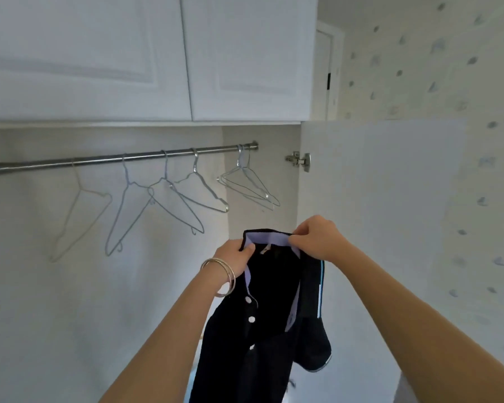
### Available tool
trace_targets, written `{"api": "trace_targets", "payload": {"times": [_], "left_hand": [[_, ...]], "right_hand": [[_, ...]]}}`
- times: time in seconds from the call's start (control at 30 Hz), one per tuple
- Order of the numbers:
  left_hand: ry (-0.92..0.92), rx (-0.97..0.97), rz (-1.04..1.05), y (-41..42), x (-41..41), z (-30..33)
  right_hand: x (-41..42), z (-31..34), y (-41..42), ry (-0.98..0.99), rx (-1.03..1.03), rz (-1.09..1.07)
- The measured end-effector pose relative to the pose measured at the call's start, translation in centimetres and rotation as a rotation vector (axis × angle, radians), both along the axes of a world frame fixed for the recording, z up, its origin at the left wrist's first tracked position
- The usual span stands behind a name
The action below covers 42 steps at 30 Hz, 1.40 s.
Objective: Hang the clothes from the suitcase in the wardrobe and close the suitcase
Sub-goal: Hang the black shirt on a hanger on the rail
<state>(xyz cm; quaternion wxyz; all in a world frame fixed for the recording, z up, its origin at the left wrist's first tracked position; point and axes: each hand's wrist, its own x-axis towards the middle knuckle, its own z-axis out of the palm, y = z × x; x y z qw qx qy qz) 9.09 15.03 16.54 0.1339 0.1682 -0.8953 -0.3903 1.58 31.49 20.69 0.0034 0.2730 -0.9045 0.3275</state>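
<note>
A dark navy polo shirt [271, 309] with a lilac collar lining and white buttons hangs in front of the open wardrobe. My left hand [234, 258], with bangles on the wrist, pinches the collar's left side. My right hand [317, 238] pinches the collar's right side. Both hold the shirt up below the metal rail [120, 158]. Several bare wire hangers [169, 196] hang on the rail, a pair [248, 184] at its right end nearest the shirt. The suitcase is out of view.
White upper cabinet doors [146, 59] are shut above the rail. The wardrobe's right door [384, 199] stands open, hinge [298, 161] visible. Patterned wallpaper [448, 68] covers the wall at right.
</note>
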Motion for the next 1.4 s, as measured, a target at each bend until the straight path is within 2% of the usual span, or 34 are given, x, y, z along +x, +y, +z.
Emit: {"api": "trace_targets", "payload": {"times": [0.13, 0.23, 0.33, 0.4, 0.5, 0.6, 0.83, 1.0, 1.17, 1.3, 1.4], "left_hand": [[0.034, 0.041, 0.010, -2.8, -0.8, -0.4], [0.056, 0.167, 0.051, -4.7, -1.4, -0.7], [0.052, 0.352, 0.079, -7.1, -1.8, -0.5], [0.017, 0.280, 0.055, -8.6, -2.4, -0.6], [-0.003, 0.067, 0.152, -10.7, -4.3, -1.1], [-0.015, -0.019, 0.240, -12.7, -7.1, -1.3], [-0.080, -0.073, 0.273, -15.9, -13.1, 0.0], [-0.109, -0.091, 0.305, -17.5, -16.3, 0.2], [-0.140, -0.121, 0.347, -19.7, -18.3, 0.3], [-0.143, -0.146, 0.381, -21.5, -18.8, 0.2], [-0.149, -0.134, 0.421, -23.0, -19.0, 0.0]], "right_hand": [[0.0, -0.3, -6.9, -0.039, 0.004, 0.168], [-0.7, -0.7, -10.9, -0.060, -0.035, 0.211], [-2.4, -0.9, -13.8, -0.168, -0.073, 0.288], [-3.6, -1.1, -15.5, -0.221, -0.100, 0.330], [-5.8, -1.2, -17.9, -0.219, -0.081, 0.386], [-8.6, -0.7, -19.9, -0.232, -0.034, 0.429], [-17.1, -0.4, -25.7, -0.093, -0.207, 0.355], [-21.1, 0.1, -29.2, -0.101, -0.268, 0.362], [-24.5, -0.9, -33.2, -0.259, -0.227, 0.427], [-25.0, -1.9, -34.8, -0.340, -0.174, 0.397], [-25.5, -3.0, -36.1, -0.436, -0.276, 0.355]]}}
